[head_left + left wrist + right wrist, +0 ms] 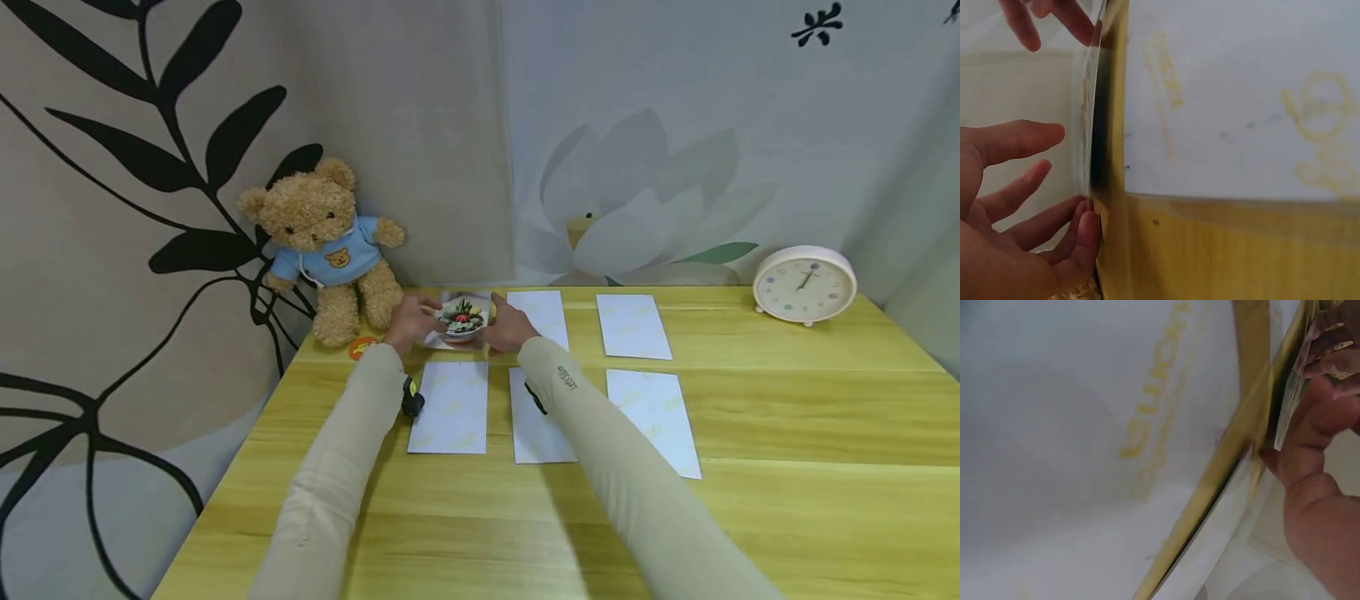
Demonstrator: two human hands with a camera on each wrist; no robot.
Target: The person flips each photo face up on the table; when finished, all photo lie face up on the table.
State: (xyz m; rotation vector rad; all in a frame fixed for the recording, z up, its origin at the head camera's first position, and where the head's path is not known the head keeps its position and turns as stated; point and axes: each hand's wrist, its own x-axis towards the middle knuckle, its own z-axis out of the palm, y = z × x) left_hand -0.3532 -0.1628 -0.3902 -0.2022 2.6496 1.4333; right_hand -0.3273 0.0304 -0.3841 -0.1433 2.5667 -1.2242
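At the far left of the table, both hands hold a photo print point(462, 320) of a bowl of colourful food. My left hand point(408, 323) pinches its left edge between thumb and fingertips, while other fingers extend behind it in the left wrist view. On the opposite edge, my right hand point(512, 325) grips with thumb and finger. Both wrist views catch the print point(1087, 112) nearly edge-on, tilted up from the table. Just in front lies a white sheet point(448, 408) with faint yellow lettering. Another white sheet point(543, 315) lies beside the right hand.
More white sheets point(633, 327) lie in two rows on the wooden table point(810, 417), one partly under the right forearm. A teddy bear point(337, 258) in a blue top sits left of the hands, near an orange disc point(362, 347). A white clock point(805, 285) stands back right.
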